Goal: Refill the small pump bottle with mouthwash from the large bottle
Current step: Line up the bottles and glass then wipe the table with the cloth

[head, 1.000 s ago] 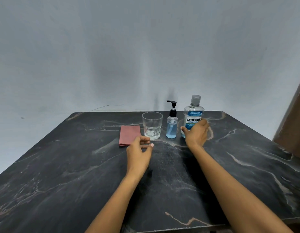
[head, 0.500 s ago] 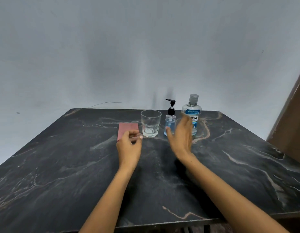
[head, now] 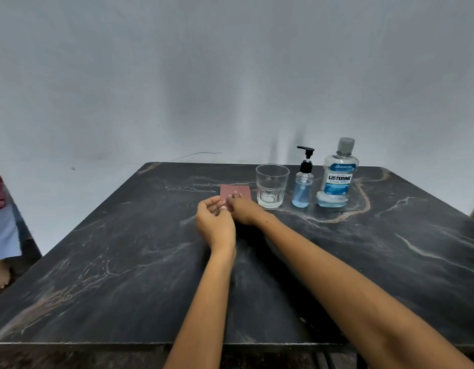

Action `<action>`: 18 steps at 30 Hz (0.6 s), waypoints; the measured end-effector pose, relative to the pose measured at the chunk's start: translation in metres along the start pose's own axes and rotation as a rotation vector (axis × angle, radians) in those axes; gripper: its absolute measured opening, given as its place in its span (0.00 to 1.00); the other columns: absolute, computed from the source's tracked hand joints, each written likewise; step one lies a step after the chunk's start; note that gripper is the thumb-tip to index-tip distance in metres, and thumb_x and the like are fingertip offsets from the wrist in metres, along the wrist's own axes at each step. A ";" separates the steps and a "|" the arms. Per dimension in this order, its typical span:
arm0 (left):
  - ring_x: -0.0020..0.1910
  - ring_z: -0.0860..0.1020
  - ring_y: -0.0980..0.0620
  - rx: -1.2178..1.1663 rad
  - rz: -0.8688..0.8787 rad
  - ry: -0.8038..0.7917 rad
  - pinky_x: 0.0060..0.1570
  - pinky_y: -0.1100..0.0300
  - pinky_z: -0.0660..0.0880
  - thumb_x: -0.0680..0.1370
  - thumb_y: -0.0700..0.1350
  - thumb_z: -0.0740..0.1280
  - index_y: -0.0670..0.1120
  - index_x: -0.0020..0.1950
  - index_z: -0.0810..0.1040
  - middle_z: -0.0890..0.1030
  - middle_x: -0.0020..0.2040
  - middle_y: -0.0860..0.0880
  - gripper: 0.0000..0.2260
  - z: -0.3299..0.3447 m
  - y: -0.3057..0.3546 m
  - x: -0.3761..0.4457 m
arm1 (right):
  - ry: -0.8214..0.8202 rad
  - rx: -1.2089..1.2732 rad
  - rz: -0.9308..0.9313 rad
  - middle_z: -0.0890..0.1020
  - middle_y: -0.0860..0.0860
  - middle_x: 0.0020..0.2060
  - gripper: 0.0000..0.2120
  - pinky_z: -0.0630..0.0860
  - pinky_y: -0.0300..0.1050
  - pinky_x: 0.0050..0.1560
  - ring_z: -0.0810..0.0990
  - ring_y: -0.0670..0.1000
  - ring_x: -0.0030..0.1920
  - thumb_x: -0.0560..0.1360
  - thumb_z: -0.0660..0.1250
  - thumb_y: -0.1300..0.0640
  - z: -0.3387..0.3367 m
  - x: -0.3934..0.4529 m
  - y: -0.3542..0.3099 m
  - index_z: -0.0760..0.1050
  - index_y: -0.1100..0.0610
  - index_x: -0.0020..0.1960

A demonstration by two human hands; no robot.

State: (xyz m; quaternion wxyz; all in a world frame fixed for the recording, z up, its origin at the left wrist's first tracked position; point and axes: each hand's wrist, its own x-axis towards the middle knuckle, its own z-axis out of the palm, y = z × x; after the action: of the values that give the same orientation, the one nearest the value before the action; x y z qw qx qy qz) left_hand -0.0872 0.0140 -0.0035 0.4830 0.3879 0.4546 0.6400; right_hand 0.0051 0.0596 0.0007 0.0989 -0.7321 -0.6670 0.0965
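Since half a second ago your right hand (head: 242, 210) has swung away from the bottles and come down left of the glass, onto the cloth, beside your left hand (head: 214, 222), which has hardly shifted.

The black, white-veined marble worktop (head: 124, 262) fills the lower half of the frame under a plain grey wall. At the left edge of the frame a person's bare foot and blue garment (head: 3, 235) show beside the worktop.

In the upper right of the worktop stands the large clear mouthwash bottle with a blue label and grey cap (head: 337, 179), upright and capped, a little blue liquid at its base. Just left of it stands the small clear pump bottle with a black pump head (head: 302, 190), upright, about half full of blue liquid. Left again is the clear, empty drinking glass (head: 271, 186).

The small pink folded cloth (head: 234, 190) lies flat left of the glass. Your right fingers rest on its near edge; your left fingers curl loosely inward against them. Whether either hand grips the cloth, you cannot tell.
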 end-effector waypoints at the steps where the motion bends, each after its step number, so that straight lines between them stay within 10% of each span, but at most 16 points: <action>1: 0.47 0.80 0.52 -0.002 -0.006 0.000 0.45 0.64 0.76 0.74 0.27 0.61 0.43 0.49 0.75 0.81 0.49 0.43 0.13 0.000 0.000 0.001 | 0.016 -0.012 0.006 0.69 0.61 0.67 0.19 0.67 0.55 0.66 0.66 0.58 0.69 0.80 0.55 0.50 0.001 0.002 -0.001 0.70 0.63 0.62; 18: 0.46 0.79 0.50 -0.029 -0.062 -0.010 0.54 0.49 0.77 0.75 0.28 0.61 0.43 0.49 0.75 0.81 0.49 0.42 0.12 0.004 -0.001 -0.004 | 0.145 -0.056 0.017 0.70 0.60 0.66 0.16 0.67 0.54 0.61 0.70 0.59 0.66 0.80 0.54 0.57 0.011 0.003 -0.005 0.71 0.63 0.63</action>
State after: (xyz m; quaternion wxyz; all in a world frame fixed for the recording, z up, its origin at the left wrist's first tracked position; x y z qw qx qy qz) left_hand -0.0829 0.0113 -0.0033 0.5102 0.3698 0.4548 0.6294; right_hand -0.0020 0.0630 -0.0088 0.1255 -0.7453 -0.6544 0.0256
